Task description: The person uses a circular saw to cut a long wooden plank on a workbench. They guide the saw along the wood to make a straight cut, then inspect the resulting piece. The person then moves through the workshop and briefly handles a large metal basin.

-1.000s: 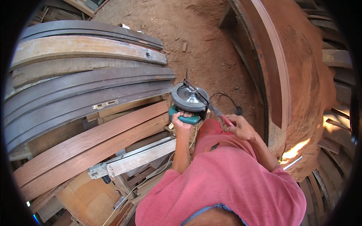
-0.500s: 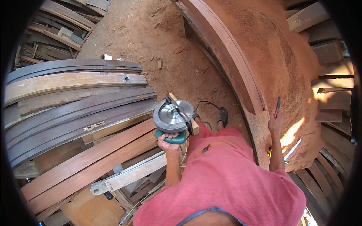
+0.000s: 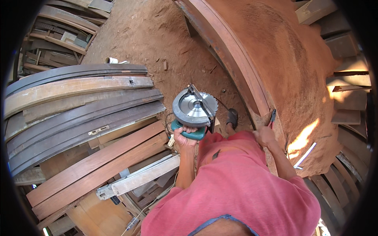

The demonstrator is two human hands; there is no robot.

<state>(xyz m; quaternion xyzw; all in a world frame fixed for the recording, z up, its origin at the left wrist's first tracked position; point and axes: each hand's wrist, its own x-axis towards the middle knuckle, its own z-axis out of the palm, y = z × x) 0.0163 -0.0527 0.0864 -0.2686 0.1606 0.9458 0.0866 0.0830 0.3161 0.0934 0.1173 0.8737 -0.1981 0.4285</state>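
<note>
1. Timber beam (image 3: 232, 47) is seen ahead of the right hand (image 3: 265, 135), the nearer one, its long axis running forward-left.
2. Circular saw (image 3: 195, 110) is held by the left hand (image 3: 185, 135), fingers clamped on its green handle (image 3: 200, 134), blade (image 3: 185, 107) beyond them.
3. Pliers (image 3: 273, 115) are clamped in the right fingers, tips pointing forward beside the beam's near end.

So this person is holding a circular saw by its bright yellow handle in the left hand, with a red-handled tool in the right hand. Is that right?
Not quite: the handle is dark green, not bright yellow, as the head view shows. The left hand does hold the circular saw by it, and the right hand holds the red-handled tool.
</note>
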